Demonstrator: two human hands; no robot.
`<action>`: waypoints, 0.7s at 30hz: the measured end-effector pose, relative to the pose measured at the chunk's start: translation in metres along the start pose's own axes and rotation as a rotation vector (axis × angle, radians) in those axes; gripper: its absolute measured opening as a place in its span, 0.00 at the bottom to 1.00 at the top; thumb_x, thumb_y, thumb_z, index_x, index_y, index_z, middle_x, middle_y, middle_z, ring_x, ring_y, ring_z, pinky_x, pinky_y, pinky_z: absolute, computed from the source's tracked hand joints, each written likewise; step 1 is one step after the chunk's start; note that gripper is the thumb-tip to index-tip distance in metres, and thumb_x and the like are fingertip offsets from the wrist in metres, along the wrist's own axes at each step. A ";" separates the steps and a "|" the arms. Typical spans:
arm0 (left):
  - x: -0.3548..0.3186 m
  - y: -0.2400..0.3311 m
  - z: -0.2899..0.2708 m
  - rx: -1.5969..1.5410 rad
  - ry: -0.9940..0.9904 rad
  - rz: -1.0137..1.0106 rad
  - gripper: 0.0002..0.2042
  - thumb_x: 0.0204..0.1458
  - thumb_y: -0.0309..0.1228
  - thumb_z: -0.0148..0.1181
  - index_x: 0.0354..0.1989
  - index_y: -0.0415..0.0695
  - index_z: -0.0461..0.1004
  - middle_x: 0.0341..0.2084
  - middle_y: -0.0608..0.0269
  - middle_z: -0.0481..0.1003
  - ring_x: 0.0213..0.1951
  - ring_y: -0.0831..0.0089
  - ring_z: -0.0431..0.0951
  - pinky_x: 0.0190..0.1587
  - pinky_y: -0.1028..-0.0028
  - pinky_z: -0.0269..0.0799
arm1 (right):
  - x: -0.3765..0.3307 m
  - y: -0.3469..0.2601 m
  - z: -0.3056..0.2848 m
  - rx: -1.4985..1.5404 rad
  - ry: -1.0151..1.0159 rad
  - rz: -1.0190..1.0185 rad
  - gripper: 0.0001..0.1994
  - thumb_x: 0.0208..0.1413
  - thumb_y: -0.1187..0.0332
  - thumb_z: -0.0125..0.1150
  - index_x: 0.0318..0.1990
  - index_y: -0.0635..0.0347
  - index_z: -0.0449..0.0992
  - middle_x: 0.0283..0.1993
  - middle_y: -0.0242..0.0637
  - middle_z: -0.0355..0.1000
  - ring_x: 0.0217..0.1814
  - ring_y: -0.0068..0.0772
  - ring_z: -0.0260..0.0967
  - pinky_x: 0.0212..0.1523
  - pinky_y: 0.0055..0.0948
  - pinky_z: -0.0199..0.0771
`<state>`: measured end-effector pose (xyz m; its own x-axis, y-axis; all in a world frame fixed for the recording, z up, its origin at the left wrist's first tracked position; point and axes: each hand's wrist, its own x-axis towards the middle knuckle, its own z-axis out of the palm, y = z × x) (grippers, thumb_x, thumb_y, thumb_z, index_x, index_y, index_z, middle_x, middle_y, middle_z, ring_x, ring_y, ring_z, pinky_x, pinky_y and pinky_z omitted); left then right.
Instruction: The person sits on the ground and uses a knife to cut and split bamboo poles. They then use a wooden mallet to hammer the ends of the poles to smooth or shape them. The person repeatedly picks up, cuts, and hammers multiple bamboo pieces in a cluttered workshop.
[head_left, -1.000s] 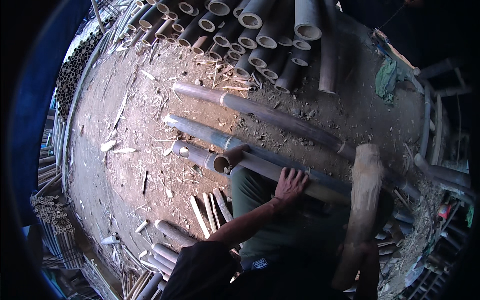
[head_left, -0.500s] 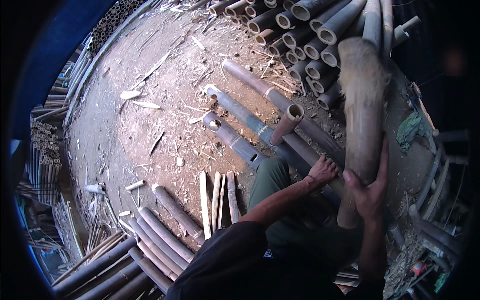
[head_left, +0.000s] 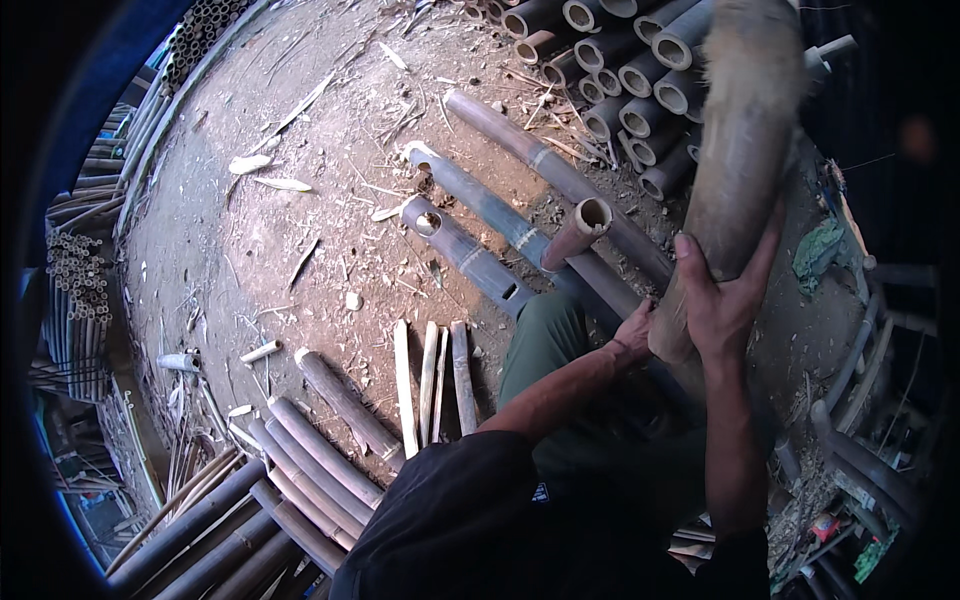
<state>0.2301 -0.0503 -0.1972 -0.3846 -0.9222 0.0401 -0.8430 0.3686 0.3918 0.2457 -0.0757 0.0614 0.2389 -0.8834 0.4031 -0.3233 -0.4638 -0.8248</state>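
Note:
My right hand (head_left: 728,295) grips a thick wooden club (head_left: 748,150) near its lower end. The club stands almost upright, its upper part frayed and fuzzy, its top cut off by the frame edge. My left hand (head_left: 634,328) is closed over a dark bamboo pole (head_left: 606,278) on the ground, its fingers partly hidden by the club. From that pole a short bamboo tube (head_left: 577,235) juts up at a tilt, its rim rough. Alongside lie a bamboo pole with cut holes (head_left: 468,262) and a longer whole pole (head_left: 560,172). My knee (head_left: 548,335) bends over the poles.
Stacked bamboo tubes (head_left: 640,85) rise at the far right. Near left lie cut bamboo lengths (head_left: 325,460) and pale split strips (head_left: 404,385). A bundle of thin bamboo (head_left: 75,310) stands at the left edge. Chips litter the dirt floor (head_left: 330,200). Green cloth (head_left: 820,255) lies at right.
My right hand has lifted the club higher, so its top has left the view. My left hand stays on the pole beside the short tube. The view has shifted slightly.

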 end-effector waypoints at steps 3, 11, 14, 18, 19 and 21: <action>0.002 0.004 0.000 -0.002 0.005 0.010 0.17 0.54 0.38 0.54 0.52 0.52 0.71 0.46 0.59 0.73 0.53 0.64 0.71 0.56 0.55 0.57 | -0.032 0.044 -0.001 -0.251 -0.182 -0.040 0.48 0.46 0.70 0.71 0.72 0.63 0.45 0.72 0.57 0.50 0.73 0.52 0.51 0.70 0.41 0.55; -0.020 0.000 0.008 0.012 -0.010 -0.034 0.18 0.54 0.40 0.54 0.53 0.52 0.71 0.48 0.59 0.73 0.55 0.61 0.70 0.59 0.50 0.55 | -0.047 0.035 0.012 -0.236 -0.227 0.051 0.52 0.41 0.69 0.73 0.73 0.55 0.45 0.70 0.55 0.54 0.71 0.56 0.54 0.68 0.44 0.60; -0.010 0.002 0.007 0.023 0.005 -0.014 0.18 0.54 0.41 0.55 0.53 0.52 0.70 0.48 0.59 0.73 0.56 0.61 0.70 0.59 0.49 0.54 | -0.063 0.069 0.004 -0.537 -0.539 0.192 0.51 0.43 0.64 0.72 0.73 0.48 0.43 0.58 0.58 0.63 0.59 0.63 0.65 0.55 0.52 0.72; -0.006 0.003 0.029 0.075 -0.026 -0.065 0.19 0.54 0.42 0.55 0.54 0.53 0.70 0.49 0.59 0.73 0.57 0.60 0.69 0.61 0.46 0.53 | -0.089 0.048 -0.069 -0.186 -0.418 0.423 0.55 0.39 0.67 0.75 0.73 0.53 0.43 0.70 0.56 0.53 0.72 0.57 0.53 0.68 0.44 0.60; -0.001 0.004 0.030 0.078 -0.037 -0.085 0.19 0.54 0.42 0.55 0.54 0.53 0.70 0.50 0.59 0.73 0.57 0.59 0.69 0.61 0.46 0.52 | -0.102 0.039 -0.102 -0.160 -0.311 0.462 0.56 0.38 0.66 0.76 0.73 0.54 0.42 0.71 0.57 0.52 0.73 0.56 0.52 0.68 0.44 0.59; 0.007 -0.005 0.022 0.114 -0.097 -0.139 0.19 0.55 0.42 0.55 0.54 0.53 0.70 0.50 0.59 0.73 0.58 0.59 0.69 0.62 0.44 0.52 | -0.136 0.024 -0.182 -0.283 -0.170 0.446 0.55 0.41 0.67 0.75 0.73 0.59 0.41 0.71 0.57 0.52 0.75 0.52 0.48 0.71 0.42 0.52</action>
<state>0.2231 -0.0561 -0.2192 -0.2912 -0.9517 -0.0977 -0.9255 0.2544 0.2804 0.0386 0.0212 0.0595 0.1590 -0.9860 -0.0502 -0.6550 -0.0673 -0.7527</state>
